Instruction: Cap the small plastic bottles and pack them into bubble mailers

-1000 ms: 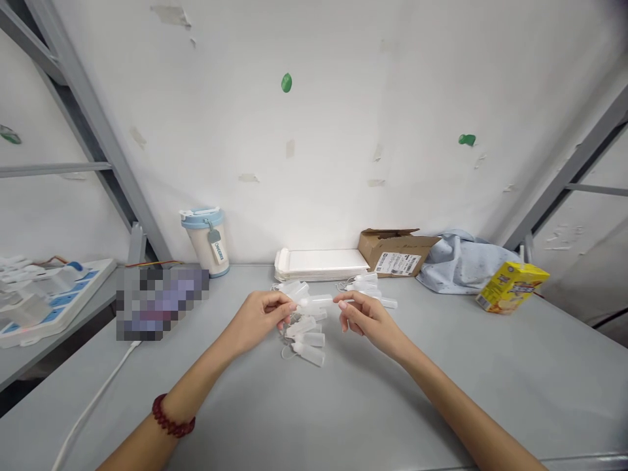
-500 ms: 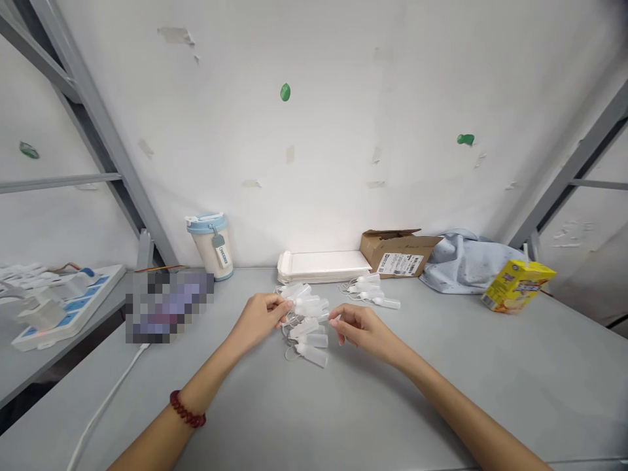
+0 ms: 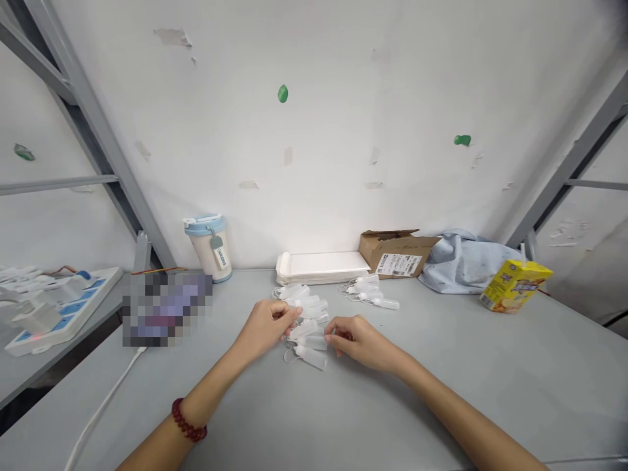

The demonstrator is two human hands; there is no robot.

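Observation:
Small translucent plastic bottles (image 3: 312, 357) with white caps and thin loops lie in a loose pile in the middle of the table. On the pile's left side, my left hand (image 3: 267, 327) has thumb and forefinger pinched together over the cap ends; what is between them is hidden. At the opposite side, my right hand (image 3: 360, 341) has its fingers curled in, the tips close against the base of one bottle. Whether they grip it is unclear. A smaller group of the same bottles (image 3: 385, 303) lies further back to the right, apart from both hands.
Behind the bottles are a stack of white flat packs (image 3: 321, 265) and an opened cardboard box (image 3: 400, 255). A blue cloth (image 3: 456, 265) and yellow carton (image 3: 515, 286) stand right. Left are a tumbler (image 3: 209, 252), a pixelated object (image 3: 169, 311), a white cable (image 3: 105, 409) and a power strip (image 3: 69, 320).
Both hands have come slightly nearer to me. My left hand has also shifted right, and my right hand slightly left, its fingers more curled. The bottles look nearly unchanged.

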